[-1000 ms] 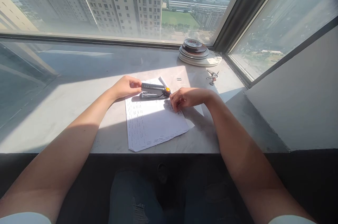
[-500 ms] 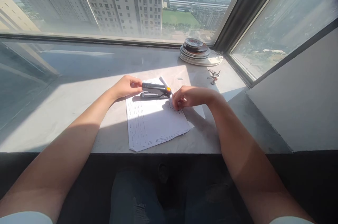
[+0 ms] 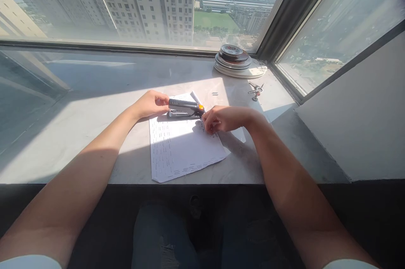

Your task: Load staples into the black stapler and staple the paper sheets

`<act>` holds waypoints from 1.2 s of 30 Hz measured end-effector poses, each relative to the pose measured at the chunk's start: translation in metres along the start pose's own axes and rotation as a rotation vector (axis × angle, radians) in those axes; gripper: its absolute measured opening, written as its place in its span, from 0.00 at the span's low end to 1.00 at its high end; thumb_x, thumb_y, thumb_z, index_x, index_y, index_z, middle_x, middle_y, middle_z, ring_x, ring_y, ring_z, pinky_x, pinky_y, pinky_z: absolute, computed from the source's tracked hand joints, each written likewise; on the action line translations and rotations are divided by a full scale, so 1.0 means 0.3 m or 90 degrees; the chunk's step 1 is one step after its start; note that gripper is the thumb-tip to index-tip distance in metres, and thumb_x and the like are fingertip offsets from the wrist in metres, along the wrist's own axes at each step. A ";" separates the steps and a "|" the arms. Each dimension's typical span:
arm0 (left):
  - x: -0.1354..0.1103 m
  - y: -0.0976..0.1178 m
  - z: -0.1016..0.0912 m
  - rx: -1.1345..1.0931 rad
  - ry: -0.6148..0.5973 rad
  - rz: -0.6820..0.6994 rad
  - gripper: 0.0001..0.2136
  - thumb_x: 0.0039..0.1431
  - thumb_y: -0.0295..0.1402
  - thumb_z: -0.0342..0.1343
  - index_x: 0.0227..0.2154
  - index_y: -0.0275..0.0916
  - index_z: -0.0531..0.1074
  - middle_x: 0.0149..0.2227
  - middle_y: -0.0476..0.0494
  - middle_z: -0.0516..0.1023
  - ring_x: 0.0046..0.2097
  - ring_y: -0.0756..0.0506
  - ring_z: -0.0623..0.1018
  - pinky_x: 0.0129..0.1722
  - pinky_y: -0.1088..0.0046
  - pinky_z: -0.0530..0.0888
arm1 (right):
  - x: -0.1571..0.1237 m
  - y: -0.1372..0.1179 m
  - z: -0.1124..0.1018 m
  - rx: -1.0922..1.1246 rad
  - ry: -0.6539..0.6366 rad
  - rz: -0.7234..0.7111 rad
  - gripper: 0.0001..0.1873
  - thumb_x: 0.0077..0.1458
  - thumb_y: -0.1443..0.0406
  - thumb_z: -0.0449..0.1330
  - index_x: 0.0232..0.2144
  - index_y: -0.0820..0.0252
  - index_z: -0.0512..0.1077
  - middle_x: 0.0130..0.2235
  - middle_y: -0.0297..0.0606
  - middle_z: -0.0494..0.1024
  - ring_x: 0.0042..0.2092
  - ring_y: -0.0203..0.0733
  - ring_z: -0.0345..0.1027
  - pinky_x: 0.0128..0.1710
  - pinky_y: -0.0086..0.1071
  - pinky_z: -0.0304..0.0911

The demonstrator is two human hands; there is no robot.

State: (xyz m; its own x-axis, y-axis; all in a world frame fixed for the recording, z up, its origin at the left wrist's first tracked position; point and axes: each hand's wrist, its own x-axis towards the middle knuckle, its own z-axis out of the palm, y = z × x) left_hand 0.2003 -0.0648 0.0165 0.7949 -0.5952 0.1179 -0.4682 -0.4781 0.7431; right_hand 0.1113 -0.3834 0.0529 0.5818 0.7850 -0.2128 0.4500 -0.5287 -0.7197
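Note:
A grey and black stapler (image 3: 185, 109) with an orange spot lies across the top of some white paper sheets (image 3: 186, 150). Many staples line the paper's left and bottom edges, and some show near the right edge. My left hand (image 3: 154, 103) is closed on the stapler's left end. At the other end, my right hand (image 3: 221, 118) has its fingers curled together in a pinch at the paper's right edge, close to the orange spot. The fingertips partly hide that edge. A corner of paper sticks up behind the stapler.
Loose staple strips (image 3: 215, 93) lie beyond my right hand on the pale sill (image 3: 126, 87). A small metal figure (image 3: 256, 91) stands to the right. A stack of plates (image 3: 232, 63) sits in the window corner. The sill's front edge runs just below the paper.
The paper and stapler have shifted slightly to the left. My right hand has moved a little left with them, while my left hand keeps its hold on the stapler.

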 end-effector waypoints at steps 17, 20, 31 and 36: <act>0.009 -0.021 0.005 -0.013 -0.006 -0.004 0.06 0.51 0.33 0.66 0.32 0.43 0.85 0.32 0.45 0.81 0.31 0.47 0.75 0.32 0.68 0.67 | -0.007 -0.007 -0.002 0.010 -0.013 0.011 0.07 0.55 0.70 0.65 0.28 0.54 0.78 0.35 0.36 0.82 0.39 0.42 0.73 0.44 0.37 0.72; 0.007 -0.019 0.006 -0.018 -0.008 -0.015 0.05 0.51 0.33 0.66 0.32 0.43 0.85 0.31 0.45 0.81 0.31 0.46 0.75 0.32 0.68 0.67 | -0.009 -0.014 -0.004 0.031 -0.011 0.026 0.08 0.56 0.72 0.64 0.29 0.54 0.78 0.34 0.34 0.82 0.39 0.41 0.74 0.43 0.35 0.71; 0.007 -0.021 0.004 -0.009 -0.008 0.001 0.04 0.52 0.34 0.66 0.31 0.43 0.85 0.30 0.47 0.80 0.29 0.48 0.71 0.31 0.69 0.65 | -0.039 0.068 -0.065 -0.136 0.296 0.155 0.06 0.56 0.71 0.63 0.33 0.58 0.79 0.32 0.35 0.76 0.33 0.39 0.65 0.37 0.33 0.61; 0.010 -0.024 0.005 -0.009 -0.001 0.027 0.05 0.52 0.35 0.67 0.32 0.43 0.85 0.34 0.46 0.80 0.32 0.47 0.71 0.34 0.69 0.68 | -0.025 0.176 -0.080 -0.197 0.617 0.382 0.08 0.48 0.73 0.62 0.30 0.60 0.81 0.35 0.40 0.83 0.40 0.47 0.74 0.43 0.36 0.68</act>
State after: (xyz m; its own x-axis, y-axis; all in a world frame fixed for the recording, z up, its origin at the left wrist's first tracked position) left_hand 0.2056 -0.0641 0.0105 0.7738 -0.6156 0.1490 -0.4965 -0.4435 0.7462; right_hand 0.1470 -0.4249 0.0324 0.9673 -0.1181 0.2243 -0.0029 -0.8901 -0.4558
